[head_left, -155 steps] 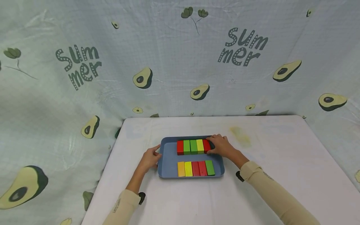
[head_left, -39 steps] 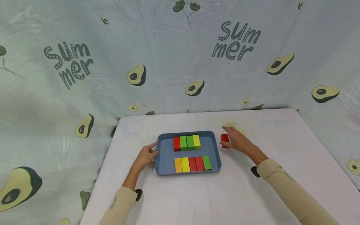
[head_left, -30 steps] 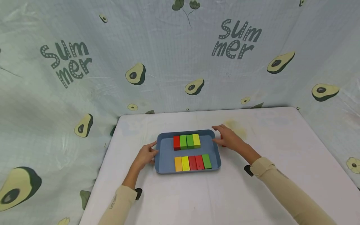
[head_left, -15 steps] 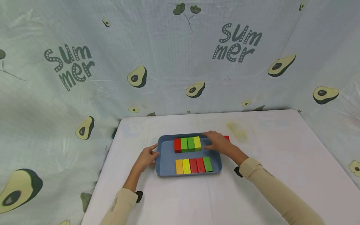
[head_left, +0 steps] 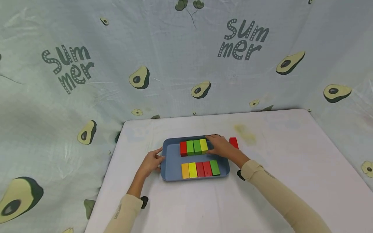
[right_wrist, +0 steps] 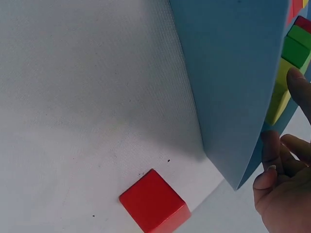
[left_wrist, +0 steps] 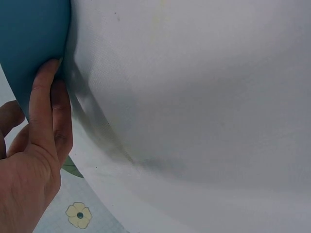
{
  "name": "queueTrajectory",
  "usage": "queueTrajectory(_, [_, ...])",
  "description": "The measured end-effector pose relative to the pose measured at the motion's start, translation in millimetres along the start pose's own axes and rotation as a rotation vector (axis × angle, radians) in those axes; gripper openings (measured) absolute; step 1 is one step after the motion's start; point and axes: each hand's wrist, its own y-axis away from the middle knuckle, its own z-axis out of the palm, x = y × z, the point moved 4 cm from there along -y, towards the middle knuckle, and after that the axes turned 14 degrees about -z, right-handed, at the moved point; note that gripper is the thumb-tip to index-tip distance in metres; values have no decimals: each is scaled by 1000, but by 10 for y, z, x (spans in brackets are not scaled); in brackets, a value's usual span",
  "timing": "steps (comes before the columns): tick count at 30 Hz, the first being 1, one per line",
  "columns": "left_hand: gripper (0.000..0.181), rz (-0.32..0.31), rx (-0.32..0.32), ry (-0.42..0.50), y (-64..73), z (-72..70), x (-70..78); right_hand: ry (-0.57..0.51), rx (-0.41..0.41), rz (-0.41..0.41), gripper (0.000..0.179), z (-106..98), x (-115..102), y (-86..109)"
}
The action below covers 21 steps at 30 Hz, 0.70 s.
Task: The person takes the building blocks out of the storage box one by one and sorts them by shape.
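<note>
A shallow blue-grey tray lies on the table with two rows of coloured blocks. My left hand pinches its left rim, fingers against the outer wall in the left wrist view. Over the tray's far right, my right hand has thumb and fingers around the yellow block ending the far row; the thumb touches it in the right wrist view. Left of it stand two green blocks and a red block. Outside the tray, another red block lies just right of it.
The near row holds an orange-yellow block, a yellow block, two red blocks and a green block. The white tabletop extends around the tray, backed by a printed cloth.
The red block from the far row's right end was set on the table and released. My right hand then came back left to the yellow block. My left hand has stayed on the rim.
</note>
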Motion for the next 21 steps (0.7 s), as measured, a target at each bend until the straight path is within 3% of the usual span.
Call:
queueTrajectory(8, [57, 0, -3, 11, 0, -9, 23, -14, -27, 14, 84, -17, -18, -32])
queueTrajectory(21, [56, 5, 3, 0, 23, -5, 33, -7, -49, 15, 74, 63, 2, -58])
